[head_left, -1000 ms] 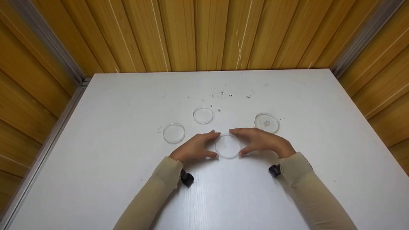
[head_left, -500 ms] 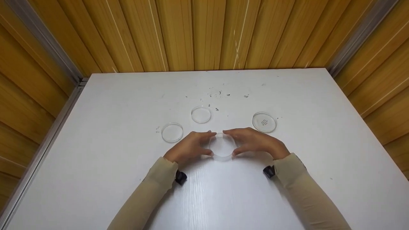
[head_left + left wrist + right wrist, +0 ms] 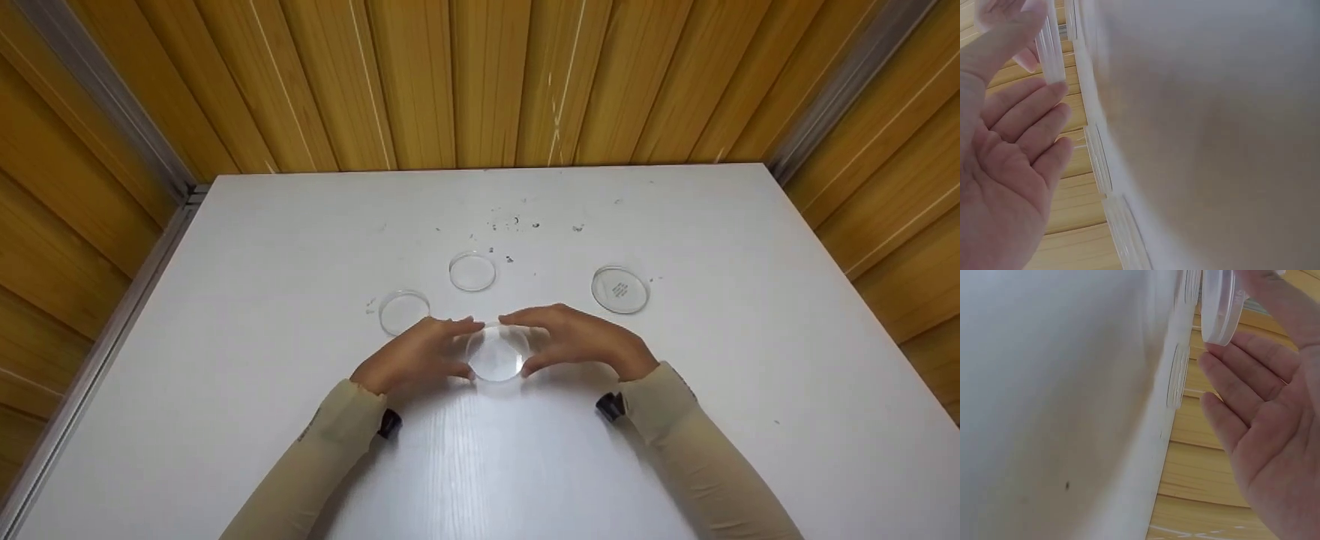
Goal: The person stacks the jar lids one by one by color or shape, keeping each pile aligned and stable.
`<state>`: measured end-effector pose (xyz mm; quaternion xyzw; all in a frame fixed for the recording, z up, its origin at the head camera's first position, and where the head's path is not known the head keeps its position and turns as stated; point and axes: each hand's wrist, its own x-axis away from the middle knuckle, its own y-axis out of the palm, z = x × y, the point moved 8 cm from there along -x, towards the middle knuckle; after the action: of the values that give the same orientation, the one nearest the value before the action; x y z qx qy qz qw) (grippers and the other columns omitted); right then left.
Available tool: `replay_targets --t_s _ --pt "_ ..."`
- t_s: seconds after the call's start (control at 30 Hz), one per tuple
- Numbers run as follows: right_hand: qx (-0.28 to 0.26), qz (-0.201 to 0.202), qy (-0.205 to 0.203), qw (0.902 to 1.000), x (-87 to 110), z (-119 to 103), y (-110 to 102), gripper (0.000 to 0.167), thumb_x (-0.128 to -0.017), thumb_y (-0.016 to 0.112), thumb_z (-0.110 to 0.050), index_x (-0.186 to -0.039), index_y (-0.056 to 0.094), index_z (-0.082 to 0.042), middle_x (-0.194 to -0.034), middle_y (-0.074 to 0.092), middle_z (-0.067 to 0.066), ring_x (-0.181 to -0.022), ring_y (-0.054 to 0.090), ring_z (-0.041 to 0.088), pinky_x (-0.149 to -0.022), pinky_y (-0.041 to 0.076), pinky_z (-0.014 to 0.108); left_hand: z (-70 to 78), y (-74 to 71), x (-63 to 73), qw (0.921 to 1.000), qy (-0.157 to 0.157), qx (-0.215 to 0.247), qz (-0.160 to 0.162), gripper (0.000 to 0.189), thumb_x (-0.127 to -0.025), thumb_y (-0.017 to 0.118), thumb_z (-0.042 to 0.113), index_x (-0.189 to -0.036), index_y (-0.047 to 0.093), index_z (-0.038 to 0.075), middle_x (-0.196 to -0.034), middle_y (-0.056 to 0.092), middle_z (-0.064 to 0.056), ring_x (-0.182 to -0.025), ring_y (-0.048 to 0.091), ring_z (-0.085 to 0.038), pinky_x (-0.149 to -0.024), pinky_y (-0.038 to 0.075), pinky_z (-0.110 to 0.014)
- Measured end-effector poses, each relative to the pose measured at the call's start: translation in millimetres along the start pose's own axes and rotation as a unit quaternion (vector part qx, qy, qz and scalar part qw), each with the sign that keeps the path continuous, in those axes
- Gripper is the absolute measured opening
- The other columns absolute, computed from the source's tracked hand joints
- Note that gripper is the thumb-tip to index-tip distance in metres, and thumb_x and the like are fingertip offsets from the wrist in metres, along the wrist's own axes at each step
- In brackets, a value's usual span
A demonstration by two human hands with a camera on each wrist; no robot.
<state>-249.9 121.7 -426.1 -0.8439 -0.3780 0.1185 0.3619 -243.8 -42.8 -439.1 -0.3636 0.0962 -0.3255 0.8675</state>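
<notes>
Between my two hands in the head view is a clear round petri dish [image 3: 497, 354]. My left hand [image 3: 414, 352] grips its left edge with thumb and fingertips. On the opposite edge my right hand [image 3: 585, 341] does the same. Both wrist views show this petri dish [image 3: 1220, 312] raised off the tabletop, with the thumbs on the near side and the fingertips on the far side. The other fingers of the left hand [image 3: 1016, 157] are spread loosely below the rim. Whether the dish has its lid on is hard to tell.
A second petri dish [image 3: 403, 310] lies just beyond my left hand, partly covered by it. Another dish [image 3: 472, 271] lies farther back, and one with small print [image 3: 620, 289] is behind my right hand. Dark specks mark the white table [image 3: 300, 240]. Wood-look panels [image 3: 487, 82] stand behind.
Both hands have moved left and slightly toward the body, carrying the petri dish between them. The left hand now overlaps the dish at left. The other dishes stay put.
</notes>
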Motion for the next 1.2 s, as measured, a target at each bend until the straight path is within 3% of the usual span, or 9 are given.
replay_targets --t_s 0.2,0.37,0.47,0.6,0.73,0.87,1.03,1.2 --pt "0.01 -0.011 0.004 0.9999 -8.0 -8.0 9.1 0.075 -0.074 0.082 -0.039 -0.139 0.052 -0.016 -0.14 0.054 -0.006 -0.133 0.047 0.012 -0.111 0.037 0.039 -5.1 -6.5 11.7 0.9999 -0.01 -0.002 -0.005 0.067 -0.076 0.081 0.025 -0.136 0.055 0.012 -0.14 0.055 -0.004 -0.129 0.05 -0.019 -0.109 0.039 -0.041" --pt "0.018 -0.015 0.012 0.9996 -13.3 -12.3 16.1 0.076 -0.074 0.082 -0.037 -0.14 0.051 -0.016 -0.141 0.053 -0.005 -0.133 0.046 0.013 -0.112 0.037 0.039 -6.9 -9.2 18.0 0.9999 0.0 -0.006 -0.009 0.066 -0.076 0.081 0.024 -0.136 0.056 0.013 -0.135 0.059 -0.002 -0.125 0.054 -0.017 -0.106 0.043 -0.039" --pt "0.057 -0.016 0.009 0.9982 -16.1 -16.8 19.8 0.076 -0.074 0.082 -0.035 -0.14 0.05 -0.015 -0.142 0.052 -0.002 -0.133 0.047 0.016 -0.111 0.037 0.038 -5.3 -9.8 20.5 0.9997 0.018 -0.018 -0.004 0.063 -0.076 0.081 0.022 -0.134 0.058 0.012 -0.13 0.063 -0.003 -0.12 0.059 -0.017 -0.102 0.046 -0.038" --pt "0.129 -0.006 -0.013 0.9915 -19.1 -25.2 24.2 0.075 -0.074 0.083 -0.032 -0.14 0.051 -0.016 -0.14 0.054 0.0 -0.131 0.049 0.017 -0.11 0.039 0.037 0.7 -9.0 21.7 0.9938 0.062 -0.092 0.009 0.057 -0.078 0.08 0.023 -0.13 0.06 0.011 -0.123 0.067 -0.003 -0.108 0.064 -0.016 -0.095 0.05 -0.035" --pt "0.174 0.011 -0.049 0.9834 -20.9 -32.7 27.1 0.073 -0.073 0.084 -0.031 -0.138 0.053 -0.017 -0.136 0.058 0.0 -0.129 0.051 0.017 -0.109 0.04 0.037 2.3 -8.3 23.0 0.9875 0.078 -0.135 0.022 0.053 -0.08 0.078 0.024 -0.129 0.061 0.011 -0.122 0.068 -0.002 -0.105 0.064 -0.014 -0.094 0.051 -0.033" --pt "0.169 0.005 -0.072 0.983 -24.0 -35.1 29.3 0.071 -0.072 0.084 -0.029 -0.136 0.055 -0.016 -0.133 0.061 -0.001 -0.126 0.054 0.014 -0.108 0.041 0.034 -2.0 -8.0 24.5 0.9924 0.06 -0.106 0.019 0.05 -0.083 0.076 0.023 -0.13 0.061 0.013 -0.127 0.065 -0.001 -0.117 0.06 -0.015 -0.101 0.047 -0.034" --pt "0.139 -0.022 -0.065 0.9879 -27.9 -31.4 31.9 0.067 -0.071 0.085 -0.027 -0.131 0.058 -0.016 -0.127 0.064 -0.004 -0.119 0.057 0.012 -0.103 0.045 0.032 -3.8 -6.9 24.1 0.995 0.061 -0.078 0.01 0.05 -0.077 0.08 0.019 -0.124 0.065 0.014 -0.118 0.069 0.002 -0.108 0.062 -0.012 -0.096 0.049 -0.032" --pt "0.128 -0.037 -0.052 0.9898 -28.9 -27.8 33.3 0.063 -0.073 0.084 -0.028 -0.13 0.059 -0.017 -0.127 0.064 -0.004 -0.122 0.056 0.013 -0.105 0.044 0.032 -3.1 -6.9 24.2 0.9941 0.071 -0.082 0.005 0.052 -0.076 0.081 0.019 -0.125 0.065 0.012 -0.116 0.07 0.001 -0.099 0.063 -0.011 -0.092 0.051 -0.031"
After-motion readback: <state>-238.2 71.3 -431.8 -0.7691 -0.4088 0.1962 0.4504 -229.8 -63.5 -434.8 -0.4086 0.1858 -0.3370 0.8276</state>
